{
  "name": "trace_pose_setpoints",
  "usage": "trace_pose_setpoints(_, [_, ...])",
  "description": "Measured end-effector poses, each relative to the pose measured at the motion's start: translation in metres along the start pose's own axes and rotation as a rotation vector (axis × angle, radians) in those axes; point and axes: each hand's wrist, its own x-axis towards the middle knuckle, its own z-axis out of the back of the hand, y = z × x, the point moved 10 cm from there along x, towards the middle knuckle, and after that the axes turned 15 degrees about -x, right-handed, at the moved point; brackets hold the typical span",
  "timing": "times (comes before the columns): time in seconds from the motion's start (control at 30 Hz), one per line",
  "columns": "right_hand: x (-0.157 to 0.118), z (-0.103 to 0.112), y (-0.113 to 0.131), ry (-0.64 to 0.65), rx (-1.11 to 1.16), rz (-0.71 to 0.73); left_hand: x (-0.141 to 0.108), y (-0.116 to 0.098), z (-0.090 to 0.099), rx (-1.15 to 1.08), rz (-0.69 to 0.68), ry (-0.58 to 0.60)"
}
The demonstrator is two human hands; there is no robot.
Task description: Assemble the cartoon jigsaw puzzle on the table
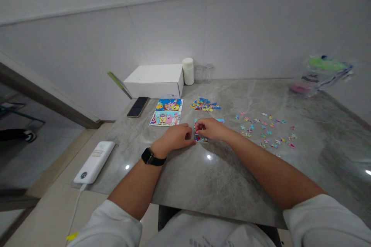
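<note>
Your puzzle panel (201,139) lies flat on the table (220,185) right under your hands, mostly covered, so you can't check its joins from this view. Your right hand (211,129) is on top of it, fingers curled in and tips pinched together; can't tell whether there's a piece between them. Your left hand (177,138) sits just left of the panel, half-open, fingers loosely bent, thumb reaching to the panel's near left corner; nothing seen in its grip.

Main risk: panel slips or splits. Cause would be your right fingertips pressing down unevenly, or your left thumb nudging that corner, as the tabletop looks smooth.

Second: your right forearm (261,166) runs close to the loose pieces (269,132) right of the panel. Swing that arm outward or drag it back and you could sweep some along, maybe toward the near edge.

Third: mix-up. The heap (204,105) just beyond the panel is close enough for your knuckles to catch; scatter it and its bits could land among the loose pieces.

Also, a leftward slide of your left arm could shift the picture sheet (165,119), left of the panel.
</note>
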Motion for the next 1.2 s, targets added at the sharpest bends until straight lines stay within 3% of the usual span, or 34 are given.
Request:
trace_pose_setpoints(0.4, [0.004, -0.020, -0.005, 0.033, -0.069, -0.030, 0.001, 0.000, -0.006, 0.027, 0.006, 0.006])
trace_pose_setpoints(0.83, [-0.005, -0.011, 0.012, 0.039, -0.331, -0.101, 0.001, -0.003, -0.003, 0.012, -0.010, -0.024])
trace_pose_setpoints(0.97, [-0.004, 0.001, 0.006, 0.013, -0.328, -0.126, 0.000, -0.004, -0.002, 0.021, -0.005, -0.010])
trace_pose_setpoints(1.2, [-0.004, 0.047, -0.025, -0.119, -0.367, -0.221, -0.003, -0.014, 0.010, -0.004, -0.042, -0.039])
